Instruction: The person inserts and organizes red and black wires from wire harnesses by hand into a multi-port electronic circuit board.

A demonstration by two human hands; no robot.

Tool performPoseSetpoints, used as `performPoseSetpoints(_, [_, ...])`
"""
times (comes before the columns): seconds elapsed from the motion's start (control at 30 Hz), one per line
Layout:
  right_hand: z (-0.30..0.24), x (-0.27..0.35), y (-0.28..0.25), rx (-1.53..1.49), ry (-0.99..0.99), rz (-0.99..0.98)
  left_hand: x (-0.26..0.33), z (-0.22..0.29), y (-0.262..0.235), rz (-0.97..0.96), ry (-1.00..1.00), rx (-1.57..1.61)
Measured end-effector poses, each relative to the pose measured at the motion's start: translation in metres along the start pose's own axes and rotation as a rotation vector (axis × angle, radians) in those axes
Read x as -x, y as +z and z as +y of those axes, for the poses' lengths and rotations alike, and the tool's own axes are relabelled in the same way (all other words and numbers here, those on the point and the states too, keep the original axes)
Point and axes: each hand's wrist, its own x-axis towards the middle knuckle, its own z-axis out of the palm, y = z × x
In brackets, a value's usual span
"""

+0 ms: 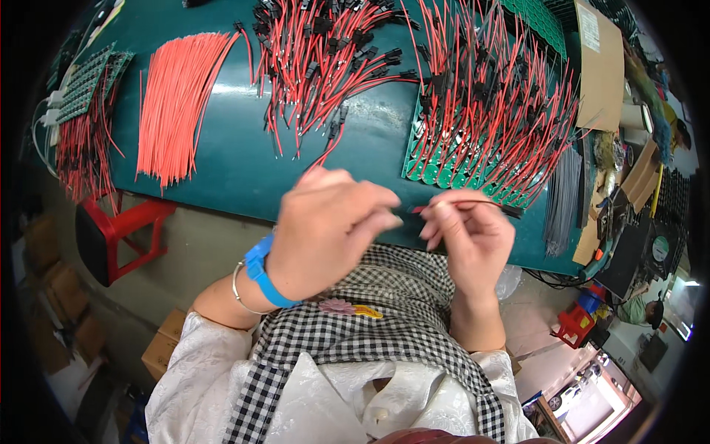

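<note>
My left hand (329,222), with a blue strap (265,274) and a thin bracelet on its wrist, is over the table's near edge. Its thumb and index fingertip are apart with nothing visible between them; the hand is slightly blurred. Facing it, my right hand (473,237) pinches a red and black wire lead (477,203). A short red end sticks out toward my left fingertips, and a dark end shows past the knuckles. Just beyond my left hand lies a similar lead (336,135) with a black connector.
Red wires (181,103) lie in a flat bundle left of a connector-lead pile (318,66). Green circuit boards (444,174) at the right carry many upright leads. Grey wires (563,200), cardboard (599,66) and a red stool (122,229) are around.
</note>
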Motion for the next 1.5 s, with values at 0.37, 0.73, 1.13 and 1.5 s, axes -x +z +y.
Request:
performPoseSetpoints(0.37, [0.026,-0.014,-0.009,0.265,-0.217,0.201,-0.009,-0.027,-0.021,0.114,-0.014,-0.575])
performPoseSetpoints(0.73, [0.030,-0.017,-0.007,0.272,-0.322,0.168,-0.015,-0.023,-0.028,0.170,-0.112,-0.201])
performPoseSetpoints(1.13, [0.028,-0.017,-0.006,0.318,-0.351,0.161,0.001,-0.007,-0.017,0.238,-0.312,0.615])
performPoseSetpoints(1.5, [0.026,-0.021,-0.008,0.506,-0.445,0.183,0.003,-0.010,-0.016,0.226,-0.321,0.620])
